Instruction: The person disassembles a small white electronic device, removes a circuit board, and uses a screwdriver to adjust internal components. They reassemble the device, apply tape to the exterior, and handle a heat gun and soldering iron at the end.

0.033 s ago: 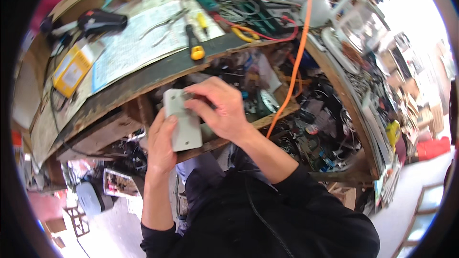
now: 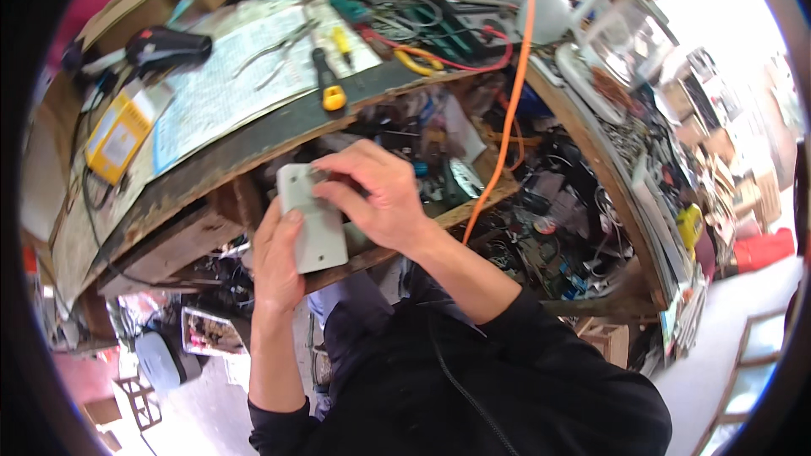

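A flat, pale grey rectangular casing (image 2: 319,234) with small round holes near its ends is held over the open drawer, below the bench edge. My left hand (image 2: 277,266) wraps round its left side, thumb lying on the face. At the casing's upper end my right hand (image 2: 382,198) is closed in a pinch, thumb and index finger close together against the top right corner. Whatever small thing sits between those fingertips is too blurred to name. On the bench above lie a screwdriver (image 2: 327,84) with a black and yellow handle and a smaller yellow-handled tool (image 2: 341,42).
An orange cord (image 2: 513,110) hangs down just right of my right hand. The open drawer (image 2: 473,207) is crammed with loose parts. A black hairdryer-shaped tool (image 2: 173,48), a yellow box (image 2: 118,135) and yellow-handled pliers (image 2: 416,61) lie on the bench. White plastic frames (image 2: 608,34) stand at right.
The whole view has shifted slightly, so the bench appears a little further left. Both hands keep their hold on the casing, with no clear movement of the fingers.
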`<control>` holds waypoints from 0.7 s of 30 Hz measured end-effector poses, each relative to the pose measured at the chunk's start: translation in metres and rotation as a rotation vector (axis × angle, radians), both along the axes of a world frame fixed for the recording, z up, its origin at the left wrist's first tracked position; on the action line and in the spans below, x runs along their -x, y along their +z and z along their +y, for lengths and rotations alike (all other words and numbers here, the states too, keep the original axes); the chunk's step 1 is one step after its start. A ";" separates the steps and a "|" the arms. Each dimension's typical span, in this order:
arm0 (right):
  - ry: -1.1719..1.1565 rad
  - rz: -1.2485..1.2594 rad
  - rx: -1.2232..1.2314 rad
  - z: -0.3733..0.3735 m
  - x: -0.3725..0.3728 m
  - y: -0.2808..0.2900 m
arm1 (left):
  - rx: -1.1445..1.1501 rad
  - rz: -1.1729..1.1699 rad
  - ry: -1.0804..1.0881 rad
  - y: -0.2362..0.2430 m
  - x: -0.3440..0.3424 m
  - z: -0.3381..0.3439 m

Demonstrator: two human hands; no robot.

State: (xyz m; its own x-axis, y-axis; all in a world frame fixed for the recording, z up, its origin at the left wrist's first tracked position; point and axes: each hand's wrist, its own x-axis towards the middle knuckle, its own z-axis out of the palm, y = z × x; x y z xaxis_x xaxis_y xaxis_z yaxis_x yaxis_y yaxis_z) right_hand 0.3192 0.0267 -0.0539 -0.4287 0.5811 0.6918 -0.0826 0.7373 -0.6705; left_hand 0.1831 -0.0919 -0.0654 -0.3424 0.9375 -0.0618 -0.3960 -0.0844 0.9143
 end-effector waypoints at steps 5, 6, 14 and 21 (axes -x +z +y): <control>0.027 0.031 0.050 0.000 0.003 -0.005 | -0.008 0.090 0.012 -0.002 0.002 0.000; 0.023 0.042 0.047 -0.001 0.003 -0.005 | -0.008 0.102 0.021 -0.002 0.001 0.000; 0.041 0.055 0.034 -0.001 0.000 -0.003 | -0.022 0.086 -0.009 -0.009 0.005 0.000; 0.053 0.095 0.063 -0.003 0.000 -0.001 | -0.071 0.086 0.035 -0.014 0.007 0.001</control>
State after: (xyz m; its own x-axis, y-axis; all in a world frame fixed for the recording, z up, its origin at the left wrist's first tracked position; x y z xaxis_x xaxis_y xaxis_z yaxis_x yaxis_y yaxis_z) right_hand 0.3192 0.0240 -0.0551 -0.3942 0.6026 0.6938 -0.1861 0.6870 -0.7024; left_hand 0.1765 -0.0911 -0.0794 -0.3764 0.9258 0.0351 -0.3120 -0.1623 0.9361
